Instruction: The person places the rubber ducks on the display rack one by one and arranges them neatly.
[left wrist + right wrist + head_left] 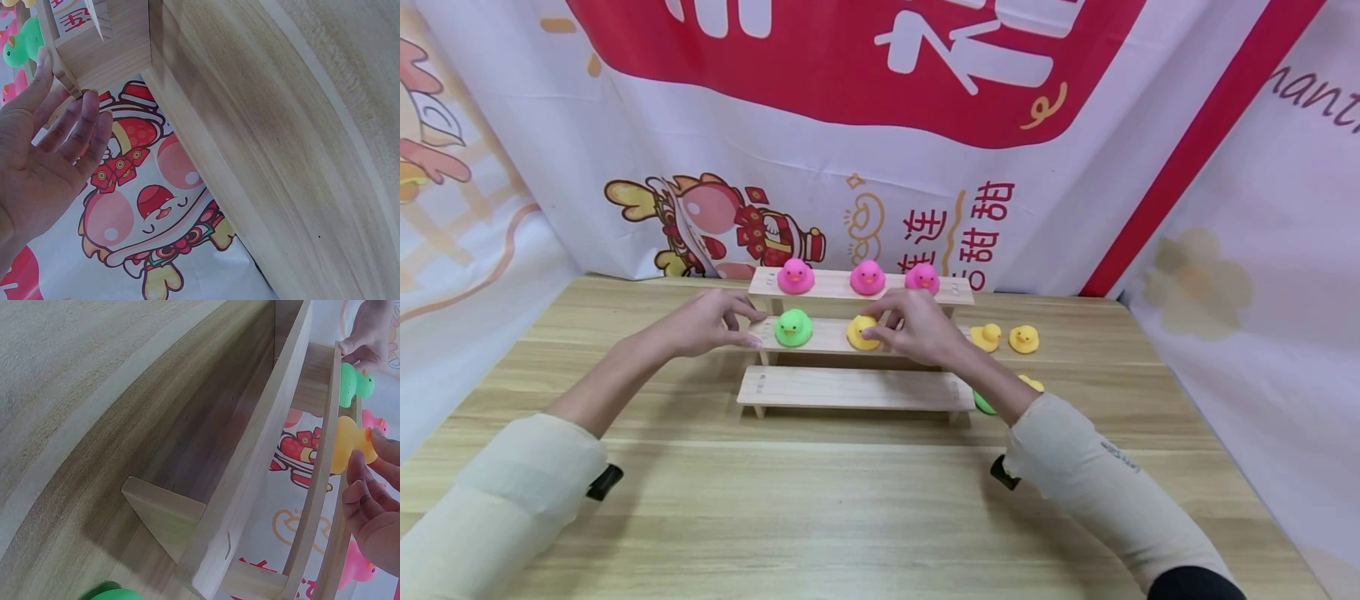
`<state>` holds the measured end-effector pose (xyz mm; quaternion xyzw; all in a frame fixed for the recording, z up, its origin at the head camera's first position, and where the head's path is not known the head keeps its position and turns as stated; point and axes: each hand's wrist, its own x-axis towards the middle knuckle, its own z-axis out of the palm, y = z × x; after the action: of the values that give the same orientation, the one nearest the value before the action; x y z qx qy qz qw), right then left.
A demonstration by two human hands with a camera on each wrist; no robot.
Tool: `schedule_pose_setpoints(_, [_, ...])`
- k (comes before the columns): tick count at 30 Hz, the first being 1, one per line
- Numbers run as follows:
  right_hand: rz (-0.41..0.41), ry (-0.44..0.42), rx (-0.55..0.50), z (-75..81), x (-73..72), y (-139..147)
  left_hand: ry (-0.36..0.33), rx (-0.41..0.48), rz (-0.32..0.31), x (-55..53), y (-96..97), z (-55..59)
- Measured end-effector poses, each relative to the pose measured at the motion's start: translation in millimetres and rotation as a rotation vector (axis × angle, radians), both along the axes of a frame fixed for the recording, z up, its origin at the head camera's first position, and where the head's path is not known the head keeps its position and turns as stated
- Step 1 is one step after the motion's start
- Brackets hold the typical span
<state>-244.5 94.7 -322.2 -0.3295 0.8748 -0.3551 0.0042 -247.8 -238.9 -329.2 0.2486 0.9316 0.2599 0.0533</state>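
A three-step wooden rack (854,388) stands at the back of the table. My right hand (917,327) pinches a yellow rubber duck (348,445) at the centre of its middle step, thumb and fingertips on the duck's head. At that step's left end, my left hand (711,322) grips the board (64,76) between thumb and fingers. Close beside the left hand sits a green rubber duck (793,327), facing forward on the same step. Three pink ducks line the top step: a left one (795,276), a middle one (867,277) and a right one (922,278).
Right of the rack, two yellow ducks (1023,338) sit on the table (820,508). Nearer, another yellow duck (1032,383) and a green duck (984,403) are partly hidden by my right forearm. A printed curtain (820,150) hangs behind the table.
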Motion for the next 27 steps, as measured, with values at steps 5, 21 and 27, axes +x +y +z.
schedule_pose_setpoints(5, [-0.005, 0.006, 0.010, 0.3, 0.9, 0.6, -0.008, 0.003, 0.001, 0.6, 0.0, 0.5])
schedule_pose_setpoints(21, [-0.040, 0.100, -0.041, 11.7, 14.3, 30.0, -0.029, 0.004, 0.019, -0.1, 0.6, 0.9])
schedule_pose_setpoints(27, [-0.048, 0.108, -0.066, 13.4, 17.5, 47.5, -0.034, 0.014, 0.026, 0.2, 0.2, 0.5])
